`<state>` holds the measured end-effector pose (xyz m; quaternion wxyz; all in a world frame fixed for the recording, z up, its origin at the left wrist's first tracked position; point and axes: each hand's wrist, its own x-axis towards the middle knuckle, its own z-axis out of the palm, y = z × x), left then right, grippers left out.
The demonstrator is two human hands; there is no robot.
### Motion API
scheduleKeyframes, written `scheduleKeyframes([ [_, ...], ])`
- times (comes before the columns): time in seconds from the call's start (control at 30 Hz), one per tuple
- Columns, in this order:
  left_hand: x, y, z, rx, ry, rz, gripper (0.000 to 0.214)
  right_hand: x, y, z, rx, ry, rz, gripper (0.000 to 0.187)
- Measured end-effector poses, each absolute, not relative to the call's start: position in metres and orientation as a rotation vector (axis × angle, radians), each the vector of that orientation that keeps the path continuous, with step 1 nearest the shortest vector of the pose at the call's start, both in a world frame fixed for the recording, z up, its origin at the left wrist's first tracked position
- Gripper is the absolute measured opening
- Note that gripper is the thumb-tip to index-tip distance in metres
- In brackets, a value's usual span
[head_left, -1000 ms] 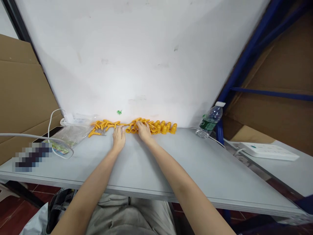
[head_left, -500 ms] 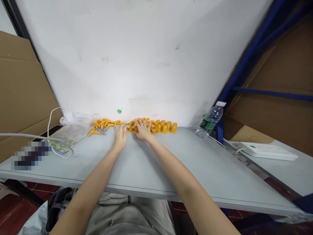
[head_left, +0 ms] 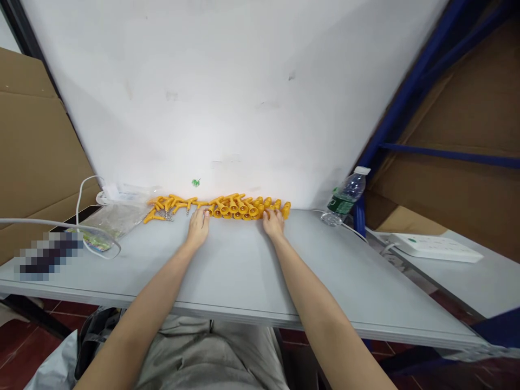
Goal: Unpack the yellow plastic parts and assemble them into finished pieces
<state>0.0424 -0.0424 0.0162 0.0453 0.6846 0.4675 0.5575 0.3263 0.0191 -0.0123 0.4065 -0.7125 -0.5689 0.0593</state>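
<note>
Several yellow cone-shaped caps (head_left: 242, 208) lie stacked on their sides in a low pile, hollow ends toward me. At the pile's left end my left hand (head_left: 198, 226) rests on the table, fingers stretched forward and thumb against the nearest cap. My right hand (head_left: 274, 223) touches the caps near the right end, its fingers spread and partly hidden among them. A few yellow caps (head_left: 286, 208) stand upright just beyond it. Left of my left hand lie several loose yellow-handled corkscrews (head_left: 162, 208) with metal spirals, heaped along the wall.
A clear plastic bag (head_left: 117, 219), a white cable (head_left: 116, 254) and a dark flat device (head_left: 87, 213) lie at the left. A water bottle (head_left: 345, 199) leans at the right, near a white power strip (head_left: 436, 246). A white board (head_left: 244, 108) backs the grey table (head_left: 239, 271).
My right hand has moved right, from the middle of the yellow pile to near its right end, uncovering the stacked caps. My left hand stays in about the same place.
</note>
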Motion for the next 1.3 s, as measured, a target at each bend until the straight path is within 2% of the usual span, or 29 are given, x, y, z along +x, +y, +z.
scheduleKeyframes([
  [0.23, 0.041, -0.042, 0.016, 2.138, 1.420, 1.573, 0.035, 0.329, 0.030, -0.020, -1.809, -1.445, 0.233, 0.038],
  [0.47, 0.040, -0.037, 0.006, 2.145, 1.570, 1.261, 0.019, 0.336, 0.015, -0.014, -1.760, -1.346, 0.302, 0.047],
  [0.57, 0.038, -0.034, 0.002, 2.076, 1.686, 1.306, 0.008, 0.335, 0.010, -0.014, -1.611, -1.300, 0.341, 0.045],
  [0.8, -0.013, -0.014, 0.025, 1.521, 2.194, 1.543, 0.016, 0.330, 0.002, -0.011, -1.441, -1.230, 0.333, 0.041],
  [0.87, -0.037, -0.011, 0.038, 1.384, 2.351, 1.401, 0.028, 0.328, 0.001, -0.009, -1.452, -1.236, 0.327, 0.044],
  [0.97, -0.068, -0.015, 0.052, 1.341, 2.556, 0.992, 0.042, 0.326, 0.000, -0.008, -1.456, -1.255, 0.310, 0.053],
  [1.13, -0.095, -0.028, 0.053, 1.667, 2.555, 0.340, 0.043, 0.327, 0.002, -0.009, -1.448, -1.274, 0.282, 0.067],
  [1.3, -0.108, -0.030, 0.053, 1.838, 2.586, 0.163, 0.038, 0.328, 0.004, -0.011, -1.418, -1.296, 0.239, 0.068],
])
